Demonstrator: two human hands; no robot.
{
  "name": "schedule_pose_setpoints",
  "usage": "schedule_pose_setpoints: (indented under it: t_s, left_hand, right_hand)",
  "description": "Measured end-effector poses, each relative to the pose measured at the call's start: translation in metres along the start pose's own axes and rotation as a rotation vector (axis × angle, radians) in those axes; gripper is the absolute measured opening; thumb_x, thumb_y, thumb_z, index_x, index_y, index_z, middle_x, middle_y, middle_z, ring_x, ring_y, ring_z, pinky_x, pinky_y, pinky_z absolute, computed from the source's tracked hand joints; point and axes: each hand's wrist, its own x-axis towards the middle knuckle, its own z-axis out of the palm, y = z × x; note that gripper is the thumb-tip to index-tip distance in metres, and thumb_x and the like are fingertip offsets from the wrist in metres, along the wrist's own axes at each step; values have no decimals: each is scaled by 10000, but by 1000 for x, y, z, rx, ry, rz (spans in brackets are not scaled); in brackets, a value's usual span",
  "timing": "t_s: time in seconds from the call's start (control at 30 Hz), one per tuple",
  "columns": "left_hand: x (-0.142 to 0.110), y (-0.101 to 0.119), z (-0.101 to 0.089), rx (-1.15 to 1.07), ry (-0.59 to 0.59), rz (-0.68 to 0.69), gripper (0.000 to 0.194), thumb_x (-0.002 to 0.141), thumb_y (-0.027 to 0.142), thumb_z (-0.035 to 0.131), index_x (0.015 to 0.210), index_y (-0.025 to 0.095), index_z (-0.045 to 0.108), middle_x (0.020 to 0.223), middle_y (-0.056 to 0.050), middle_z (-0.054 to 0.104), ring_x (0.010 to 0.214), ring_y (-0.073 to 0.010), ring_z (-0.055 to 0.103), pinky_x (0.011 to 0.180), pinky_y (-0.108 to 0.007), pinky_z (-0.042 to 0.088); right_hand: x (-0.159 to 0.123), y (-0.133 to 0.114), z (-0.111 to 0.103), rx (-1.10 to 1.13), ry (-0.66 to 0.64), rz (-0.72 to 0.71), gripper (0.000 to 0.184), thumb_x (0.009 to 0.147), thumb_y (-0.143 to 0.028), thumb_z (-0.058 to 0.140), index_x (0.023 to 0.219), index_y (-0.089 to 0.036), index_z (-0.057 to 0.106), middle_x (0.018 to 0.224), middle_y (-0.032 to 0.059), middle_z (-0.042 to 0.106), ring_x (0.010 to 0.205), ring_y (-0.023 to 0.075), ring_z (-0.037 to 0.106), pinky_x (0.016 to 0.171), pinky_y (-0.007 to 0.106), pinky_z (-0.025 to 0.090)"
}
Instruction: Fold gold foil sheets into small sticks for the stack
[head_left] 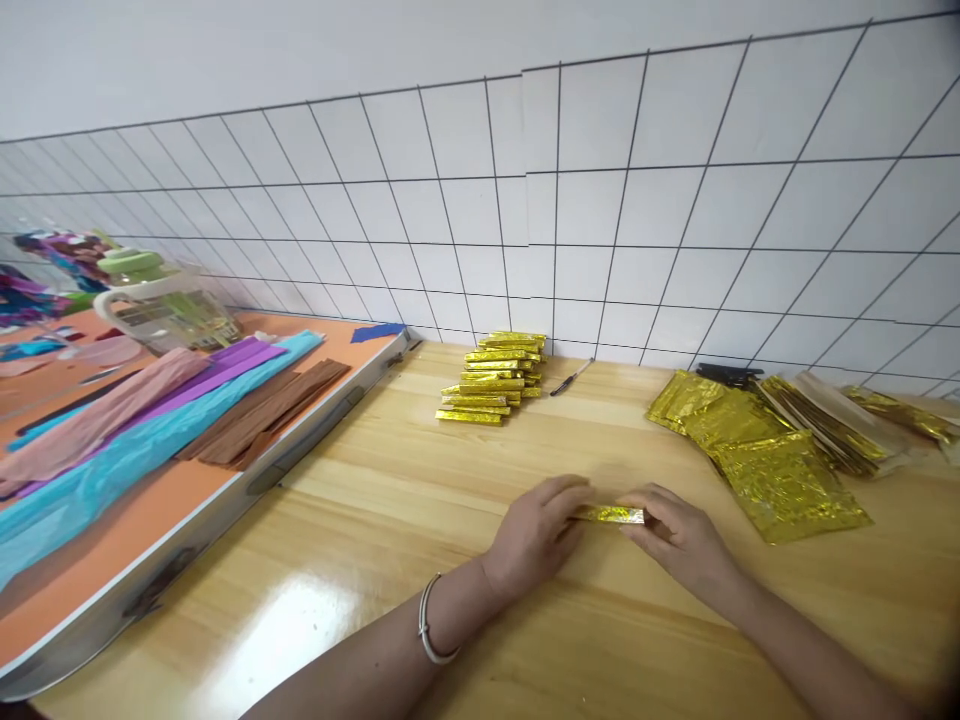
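Between my two hands, low over the wooden table, is a narrow folded strip of gold foil paper point(615, 514). My left hand point(538, 530), with a bangle on its wrist, closes its fingers on the strip's left end, which they partly hide. The fingers and thumb of my right hand point(682, 545) pinch the right end. Farther back lies a pile of similar gold foil strips point(491, 380), loosely stacked. To the right of my right hand are flat, crinkled gold foil sheets point(791, 485), overlapping each other.
On the left, an orange-topped board point(172, 510) with a raised edge bears blue, purple, pink and brown crepe paper strips point(262, 415). A clear container point(180, 310) stands behind them. A pen point(571, 377) lies near the gridded wall point(600, 200). A black object point(727, 374) sits behind the foil sheets.
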Motion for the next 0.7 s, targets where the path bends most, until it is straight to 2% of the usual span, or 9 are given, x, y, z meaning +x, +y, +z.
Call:
schedule_pose_setpoints:
  t_s: [0.1,0.17,0.27,0.37,0.53,0.7]
  left_hand:
    - [1,-4,2,-120,291,-200,575,763,191,625,1286,225,390,1299,-117,438,1182,-236,426,922,-395,439]
    - [3,-4,7,-348,367,-361,644,731,230,673,1295,222,362,1304,-126,418,1111,-231,472,819,-351,484]
    - [5,3,14,-783,260,-515,594,720,300,696,1234,199,416,1211,-109,493,906,-166,555,698,-271,496]
    - [6,14,16,-1002,207,-580,587,682,360,727,1170,182,455,1119,-83,544,828,-143,560,584,-205,466]
    - [7,23,9,-1049,289,-638,573,671,403,729,1121,169,462,1026,-75,586,764,-124,565,557,-193,439]
    - [9,21,9,-959,308,-594,499,688,396,713,1059,166,471,909,-46,609,700,-106,555,586,-213,437]
  right_hand:
    - [-1,-1,1,31,173,103,227,824,-328,545,1024,-226,583,900,48,607,725,164,551,658,283,463]
    - [-2,-2,3,67,255,151,250,825,-356,549,1034,-222,574,895,49,602,713,163,546,655,283,461]
    - [-2,-5,7,94,286,154,252,828,-366,545,1029,-217,571,935,59,606,772,178,563,696,289,464]
    - [-3,-6,14,33,235,128,225,835,-360,530,1005,-218,567,926,55,610,772,179,567,692,286,462]
    - [-7,-2,26,-204,134,-10,182,838,-310,513,994,-218,537,870,43,620,764,184,586,676,297,465]
    - [-11,-6,31,-470,29,-178,198,808,-261,545,1002,-221,549,905,62,634,810,215,603,698,340,481]
